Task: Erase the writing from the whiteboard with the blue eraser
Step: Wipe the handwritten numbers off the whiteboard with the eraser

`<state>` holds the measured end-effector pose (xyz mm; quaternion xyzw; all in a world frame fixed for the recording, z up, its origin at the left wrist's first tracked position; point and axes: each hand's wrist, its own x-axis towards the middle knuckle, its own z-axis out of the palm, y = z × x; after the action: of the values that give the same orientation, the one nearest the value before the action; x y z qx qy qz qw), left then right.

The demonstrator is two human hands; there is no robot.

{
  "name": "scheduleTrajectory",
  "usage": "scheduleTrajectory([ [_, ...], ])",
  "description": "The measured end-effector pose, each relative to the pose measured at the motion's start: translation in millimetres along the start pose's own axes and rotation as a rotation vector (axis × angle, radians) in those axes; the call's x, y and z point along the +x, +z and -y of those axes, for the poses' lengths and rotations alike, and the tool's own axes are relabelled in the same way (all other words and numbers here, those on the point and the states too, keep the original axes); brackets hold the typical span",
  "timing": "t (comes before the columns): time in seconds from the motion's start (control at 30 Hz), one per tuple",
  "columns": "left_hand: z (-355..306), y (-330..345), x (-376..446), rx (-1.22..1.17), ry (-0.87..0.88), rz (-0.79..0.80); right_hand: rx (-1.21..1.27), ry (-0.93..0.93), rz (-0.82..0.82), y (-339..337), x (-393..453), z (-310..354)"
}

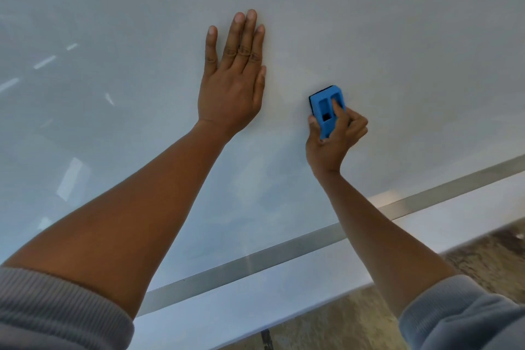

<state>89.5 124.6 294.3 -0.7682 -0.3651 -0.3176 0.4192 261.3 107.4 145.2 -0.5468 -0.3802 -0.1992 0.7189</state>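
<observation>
Blue plastic with a dark felt layer under it: this is the eraser [326,111], and it lies pressed flat on the whiteboard [397,37], a little right of the centre of the view. The right hand [335,136] has it in a closed grip. The thumb sits on its left side, one of the fingers [339,109] rests in a hollow of the blue back, and the others curl round the right side. The long axis of the eraser runs from the near end, inside the hand, to the far end, with a small tilt to the left. So the free part of the pad points away from the person, toward the far part of the board.

The left hand [235,77] holds nothing. It lies flat on the board with its fingers stretched out, to the left of the eraser and slightly farther, apart from it.

I cannot see clear writing anywhere; only faint smudges and reflections of light show on the surface, so I judge the task is nearly done. If marks remain, the right hand is the one to wipe them, and it must push sideways across the long axis to cover the widest band. The metal frame [284,253] of the board runs along the near side.
</observation>
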Motion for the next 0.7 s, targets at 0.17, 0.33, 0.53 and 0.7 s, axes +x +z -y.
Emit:
scheduleTrajectory([
  [0.17, -4.1, 3.9, -0.5, 0.002, -0.02, -0.008, -0.009, -0.014, 0.051, -0.1, -30.4, -2.3],
  [0.33, -2.5, 5.7, -1.6, -0.011, -0.005, -0.067, -0.016, -0.145, 0.326, -16.5, -61.9, -24.4],
  [0.53, -1.5, 5.9, -0.8, -0.014, -0.005, -0.073, 0.015, 0.068, 0.118, -24.2, -0.1, -40.6],
  [0.7, -0.2, 3.8, -0.8, -0.033, -0.001, -0.062, 0.088, 0.473, -0.017, -20.2, 17.4, -36.6],
])
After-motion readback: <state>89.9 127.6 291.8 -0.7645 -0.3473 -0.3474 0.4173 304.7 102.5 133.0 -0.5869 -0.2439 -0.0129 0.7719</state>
